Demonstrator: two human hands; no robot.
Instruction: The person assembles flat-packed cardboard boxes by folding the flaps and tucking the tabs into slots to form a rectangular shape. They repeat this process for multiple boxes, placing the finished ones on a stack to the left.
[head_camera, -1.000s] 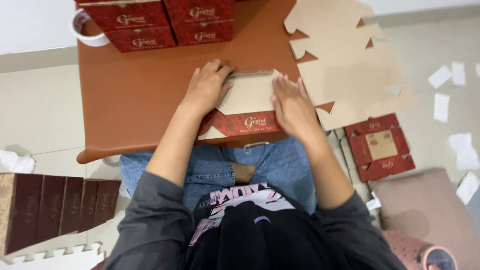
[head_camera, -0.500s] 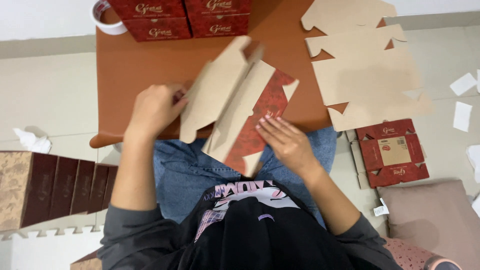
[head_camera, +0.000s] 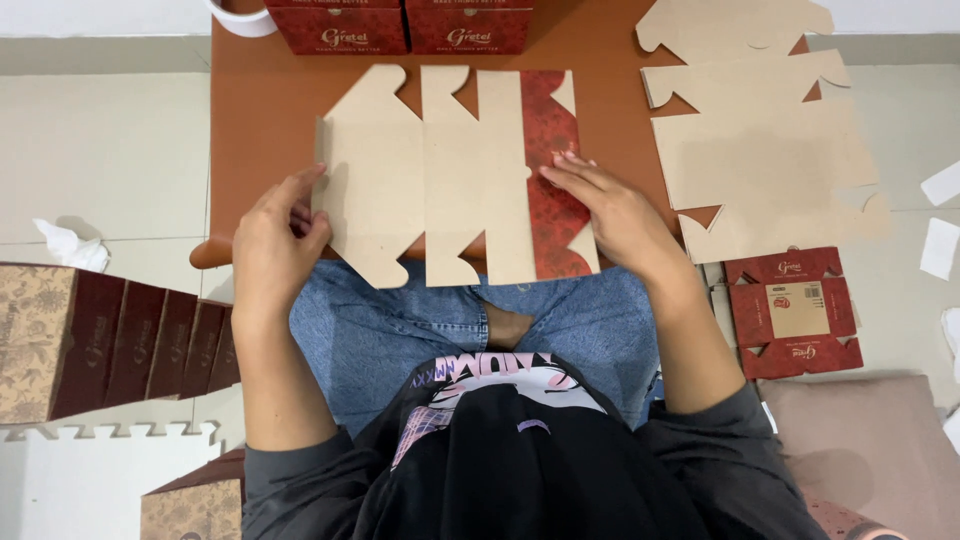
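A flat die-cut carton blank lies unfolded on the low brown table, plain kraft side up, with one red patterned panel folded over at its right. My left hand pinches the blank's left edge, thumb on top. My right hand presses flat on the red panel, fingers spread. The blank's near edge overhangs my lap.
Two folded red boxes and a tape roll stand at the table's far edge. A stack of flat kraft blanks lies at the right. Finished boxes line the floor at left; a red open box and a cushion sit at right.
The blank was half folded and lifted off the table; now it is spread out flat. My left hand moved to its left edge, my right onto the red panel.
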